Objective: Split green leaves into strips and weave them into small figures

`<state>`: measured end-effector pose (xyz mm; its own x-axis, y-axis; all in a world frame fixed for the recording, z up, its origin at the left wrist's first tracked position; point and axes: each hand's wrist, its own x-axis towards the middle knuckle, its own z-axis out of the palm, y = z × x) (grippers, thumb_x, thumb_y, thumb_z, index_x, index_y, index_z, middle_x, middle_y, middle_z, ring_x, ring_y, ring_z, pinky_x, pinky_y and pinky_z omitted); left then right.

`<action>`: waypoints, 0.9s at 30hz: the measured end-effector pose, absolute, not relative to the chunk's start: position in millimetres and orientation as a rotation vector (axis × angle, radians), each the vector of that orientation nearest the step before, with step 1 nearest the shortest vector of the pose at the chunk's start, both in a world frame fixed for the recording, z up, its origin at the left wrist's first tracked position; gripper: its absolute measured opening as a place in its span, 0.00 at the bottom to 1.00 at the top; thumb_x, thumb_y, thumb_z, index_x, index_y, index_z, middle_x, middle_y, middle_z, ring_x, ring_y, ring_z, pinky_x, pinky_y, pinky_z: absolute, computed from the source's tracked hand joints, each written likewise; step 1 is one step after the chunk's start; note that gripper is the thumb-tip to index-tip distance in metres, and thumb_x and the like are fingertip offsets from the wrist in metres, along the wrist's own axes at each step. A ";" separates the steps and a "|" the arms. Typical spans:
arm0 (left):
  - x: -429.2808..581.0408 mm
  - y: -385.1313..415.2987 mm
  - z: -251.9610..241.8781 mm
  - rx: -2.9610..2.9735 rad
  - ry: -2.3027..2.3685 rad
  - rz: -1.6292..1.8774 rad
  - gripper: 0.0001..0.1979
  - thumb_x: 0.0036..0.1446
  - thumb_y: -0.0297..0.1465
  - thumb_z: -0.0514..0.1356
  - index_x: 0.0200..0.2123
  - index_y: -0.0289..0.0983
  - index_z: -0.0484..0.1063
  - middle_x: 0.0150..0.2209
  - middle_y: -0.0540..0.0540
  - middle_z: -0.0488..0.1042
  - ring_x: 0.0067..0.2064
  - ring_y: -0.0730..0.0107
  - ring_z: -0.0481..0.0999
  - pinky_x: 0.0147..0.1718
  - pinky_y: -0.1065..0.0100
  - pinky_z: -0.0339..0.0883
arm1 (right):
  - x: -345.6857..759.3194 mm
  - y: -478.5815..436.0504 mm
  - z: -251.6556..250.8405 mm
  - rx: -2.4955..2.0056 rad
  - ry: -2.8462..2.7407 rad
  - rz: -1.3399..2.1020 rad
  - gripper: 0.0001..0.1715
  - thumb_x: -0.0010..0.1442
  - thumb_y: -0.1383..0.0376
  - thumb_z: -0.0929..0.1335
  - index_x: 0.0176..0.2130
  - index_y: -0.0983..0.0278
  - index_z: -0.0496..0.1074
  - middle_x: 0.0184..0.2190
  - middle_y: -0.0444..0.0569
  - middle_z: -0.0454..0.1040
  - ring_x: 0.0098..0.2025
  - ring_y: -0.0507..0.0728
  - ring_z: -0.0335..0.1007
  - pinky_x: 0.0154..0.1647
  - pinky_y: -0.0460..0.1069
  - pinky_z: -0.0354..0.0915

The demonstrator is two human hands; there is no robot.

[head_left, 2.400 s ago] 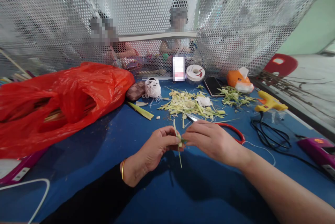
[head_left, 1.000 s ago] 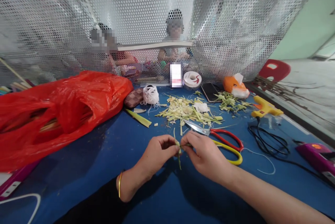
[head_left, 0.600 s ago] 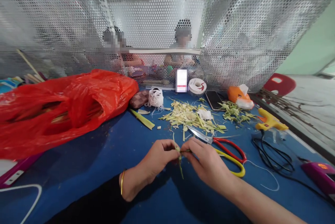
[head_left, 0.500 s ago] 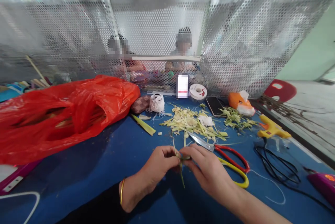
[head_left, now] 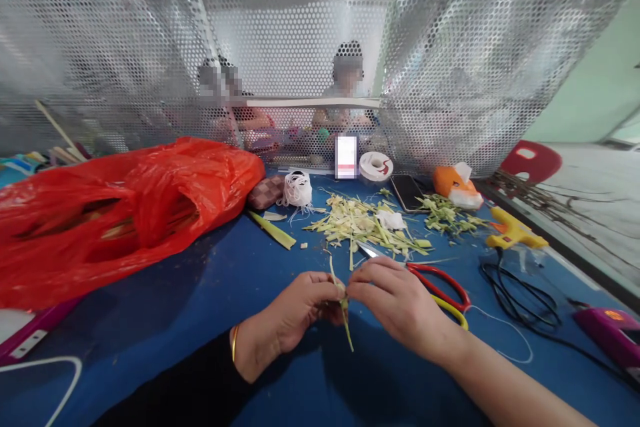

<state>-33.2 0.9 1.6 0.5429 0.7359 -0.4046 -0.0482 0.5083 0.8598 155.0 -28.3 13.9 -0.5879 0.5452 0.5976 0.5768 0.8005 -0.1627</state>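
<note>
Your left hand pinches a leaf strip between thumb and fingers, while your right hand's bent fingers meet close beside it, whatever they hold hidden. That right hand now covers the scissors' pivot, visible half a second ago. Beyond lie leaf scraps, a red bag leftward, a glue gun rightward.

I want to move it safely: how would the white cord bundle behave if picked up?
The white cord bundle probably feels light and floppy, being thin, loosely looped strands. It may unravel or snag, since loose ends trail onto the table.
</note>
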 end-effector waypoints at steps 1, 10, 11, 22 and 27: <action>-33.5 0.8 2.4 0.912 0.875 0.537 0.06 0.42 0.30 0.62 0.24 0.34 0.72 0.20 0.48 0.73 0.23 0.72 0.71 0.27 0.71 0.62 | 155.2 -27.9 13.1 -0.810 -2.340 -0.068 0.14 0.67 0.73 0.59 0.39 0.64 0.72 0.34 0.50 0.76 0.36 0.54 0.70 0.43 0.51 0.66; -33.4 1.0 5.3 0.911 0.830 0.480 0.08 0.42 0.32 0.65 0.25 0.33 0.73 0.23 0.47 0.74 0.25 0.71 0.73 0.30 0.70 0.64 | 151.4 -30.3 9.8 -0.862 -2.371 -0.160 0.14 0.66 0.74 0.57 0.35 0.67 0.70 0.32 0.53 0.72 0.35 0.57 0.66 0.44 0.53 0.64; -33.0 1.5 5.3 0.924 0.839 0.497 0.08 0.42 0.32 0.65 0.25 0.33 0.73 0.23 0.48 0.74 0.25 0.72 0.73 0.30 0.70 0.64 | 151.0 -30.3 9.2 -0.882 -2.368 -0.146 0.14 0.66 0.74 0.57 0.35 0.67 0.70 0.31 0.53 0.72 0.35 0.57 0.66 0.44 0.52 0.65; -31.9 3.0 11.0 1.051 0.934 0.518 0.08 0.40 0.32 0.66 0.24 0.33 0.74 0.22 0.49 0.73 0.24 0.73 0.72 0.28 0.70 0.64 | 155.2 -29.9 10.2 -1.042 -2.349 0.196 0.13 0.65 0.74 0.58 0.36 0.66 0.70 0.32 0.51 0.70 0.33 0.56 0.64 0.35 0.50 0.63; -31.9 3.3 12.0 1.292 0.923 0.549 0.07 0.44 0.32 0.65 0.25 0.34 0.73 0.22 0.50 0.73 0.27 0.72 0.72 0.31 0.70 0.64 | 152.8 -32.9 14.1 -1.283 -2.122 0.584 0.10 0.61 0.75 0.62 0.32 0.64 0.68 0.29 0.46 0.70 0.31 0.52 0.66 0.32 0.46 0.60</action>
